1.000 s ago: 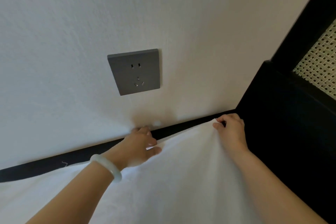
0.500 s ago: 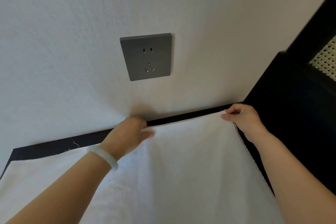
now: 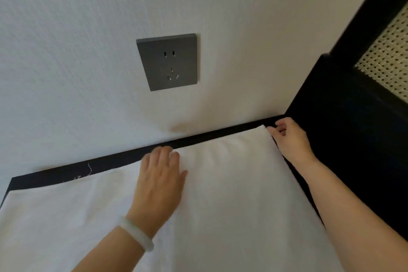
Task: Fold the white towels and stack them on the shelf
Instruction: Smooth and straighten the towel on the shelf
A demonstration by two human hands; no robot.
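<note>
A white towel (image 3: 231,194) lies spread over a black surface (image 3: 110,160) against the wall. Its far edge runs close to the wall, and a folded layer covers its right half. My left hand (image 3: 160,180), with a pale bangle at the wrist, lies flat with straight fingers on the towel near the far edge. My right hand (image 3: 289,137) holds the towel's far right corner, fingers curled at the corner beside the black side panel.
A grey wall socket (image 3: 167,62) sits on the white wall above the towel. A black frame (image 3: 353,117) with a woven cane panel (image 3: 388,55) rises at the right. A loose white thread (image 3: 89,169) lies on the black strip.
The towel's raised far edge has come down flat onto the surface. My left hand has gone from gripping the edge to lying flat on it. My right hand moved right with the corner.
</note>
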